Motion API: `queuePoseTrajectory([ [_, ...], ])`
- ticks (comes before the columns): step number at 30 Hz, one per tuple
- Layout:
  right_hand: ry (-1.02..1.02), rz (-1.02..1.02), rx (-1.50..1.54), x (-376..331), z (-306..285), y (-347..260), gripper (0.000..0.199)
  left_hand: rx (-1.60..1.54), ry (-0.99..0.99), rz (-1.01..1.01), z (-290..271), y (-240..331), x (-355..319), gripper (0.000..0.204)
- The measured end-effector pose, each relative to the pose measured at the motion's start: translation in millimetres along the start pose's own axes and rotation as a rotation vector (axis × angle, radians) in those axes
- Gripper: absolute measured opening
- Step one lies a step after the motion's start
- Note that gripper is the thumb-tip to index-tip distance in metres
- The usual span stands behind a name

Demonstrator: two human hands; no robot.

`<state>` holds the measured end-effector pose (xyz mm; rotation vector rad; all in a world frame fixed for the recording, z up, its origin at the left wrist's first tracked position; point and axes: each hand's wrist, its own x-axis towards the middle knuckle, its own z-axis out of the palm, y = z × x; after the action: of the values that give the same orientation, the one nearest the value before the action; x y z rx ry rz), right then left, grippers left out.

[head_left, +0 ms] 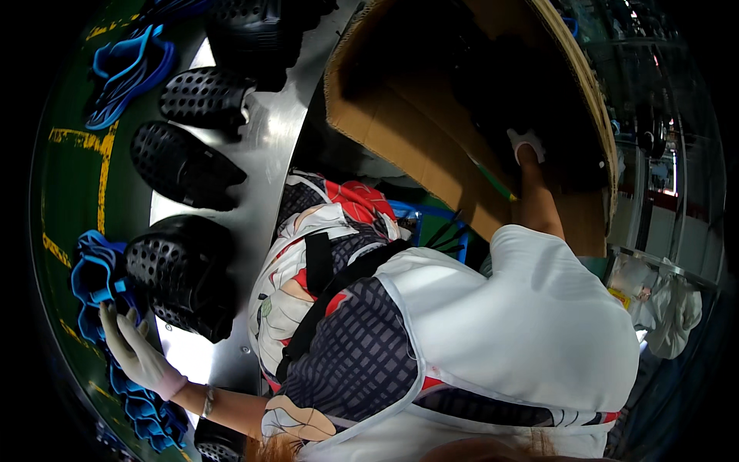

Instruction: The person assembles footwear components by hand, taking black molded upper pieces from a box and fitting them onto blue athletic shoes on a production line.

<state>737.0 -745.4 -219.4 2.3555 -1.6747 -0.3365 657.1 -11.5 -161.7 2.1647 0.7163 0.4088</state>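
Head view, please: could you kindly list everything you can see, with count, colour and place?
Perforated clogs: at least four, black, on the metal table, left.
Metal table: one, silver, centre-left.
Blue straps: a pile, blue, lower left.
Blue sandal pieces: a few, blue, upper left.
Cardboard box: one, brown, open, upper centre.
Clear plastic bags: a bunch, right edge.
Left hand: white glove, resting on the blue straps.
Right hand: white glove, reaching into the cardboard box; grasp hidden.
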Motion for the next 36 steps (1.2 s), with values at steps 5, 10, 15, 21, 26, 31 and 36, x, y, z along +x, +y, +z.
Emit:
queuePoseTrajectory([
  [5,-0.067,0.067,0.217,61.0,64.7,62.3,0.097,0.081,0.008,0.038,-6.7,13.6,0.8,0.040],
  [10,-0.181,-0.047,0.594,95.5,115.5,67.0,0.101,0.071,-0.036,0.009,5.5,28.2,12.0,0.039],
  [15,-0.629,0.056,0.673,72.2,76.5,10.7,0.092,0.110,-0.088,0.034,7.9,44.5,11.6,0.037],
  [21,-0.394,0.156,1.029,82.3,84.8,-6.8,0.070,0.070,-0.120,0.054,12.9,56.0,13.6,0.037],
  [26,-0.649,0.329,1.498,73.3,103.9,-32.0,0.056,0.097,-0.133,0.074,5.0,53.1,15.6,0.036],
  [31,-0.765,0.255,1.579,53.5,115.1,-52.9,0.047,0.079,-0.115,0.055,3.7,52.1,19.8,0.036],
  [36,-0.792,-0.030,1.452,-5.0,59.7,-66.0,0.047,0.073,-0.102,0.085,5.4,68.4,15.8,0.036],
])
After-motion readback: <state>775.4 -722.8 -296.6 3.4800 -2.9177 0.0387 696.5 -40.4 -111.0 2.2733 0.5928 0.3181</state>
